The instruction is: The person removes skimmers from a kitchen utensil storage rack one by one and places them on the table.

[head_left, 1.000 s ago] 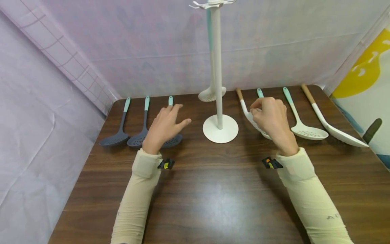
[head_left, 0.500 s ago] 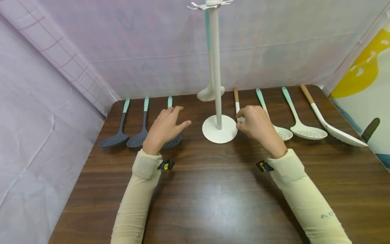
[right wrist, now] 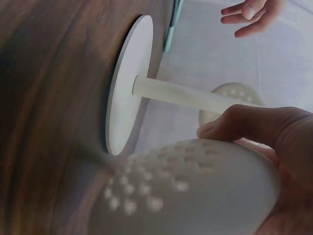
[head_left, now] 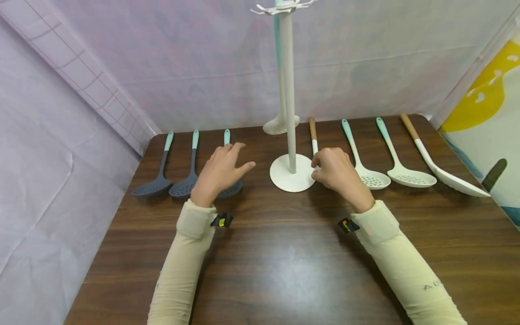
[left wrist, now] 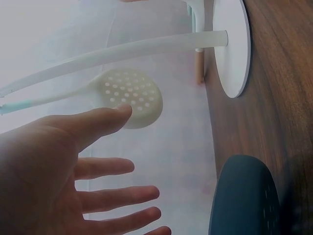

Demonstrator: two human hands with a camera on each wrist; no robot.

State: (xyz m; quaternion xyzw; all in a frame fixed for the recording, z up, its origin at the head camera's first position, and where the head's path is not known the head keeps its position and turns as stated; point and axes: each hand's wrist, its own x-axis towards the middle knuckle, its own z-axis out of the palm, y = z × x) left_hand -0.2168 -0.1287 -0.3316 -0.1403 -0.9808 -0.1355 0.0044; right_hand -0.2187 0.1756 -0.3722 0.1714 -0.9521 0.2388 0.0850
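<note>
My right hand pinches the perforated bowl of a white skimmer, thumb on its near rim and the other fingers behind it. This skimmer's wooden handle points to the back, and the hand hides the bowl in the head view. Spread and holding nothing, my left hand hovers over the third dark grey skimmer, partly covering it. Between my hands rises a white stand with hooks on top and a round base. A cream skimmer with a mint handle hangs from it.
Two more dark grey skimmers lie on the left of the brown table. To the right lie two cream skimmers with mint handles and a white one with a wooden handle. A cloth backdrop stands behind.
My right hand has shifted left, bringing the wooden-handled skimmer beside the stand's base and turning it straighter. The cream skimmer beside it is now uncovered. My left hand stays in place.
</note>
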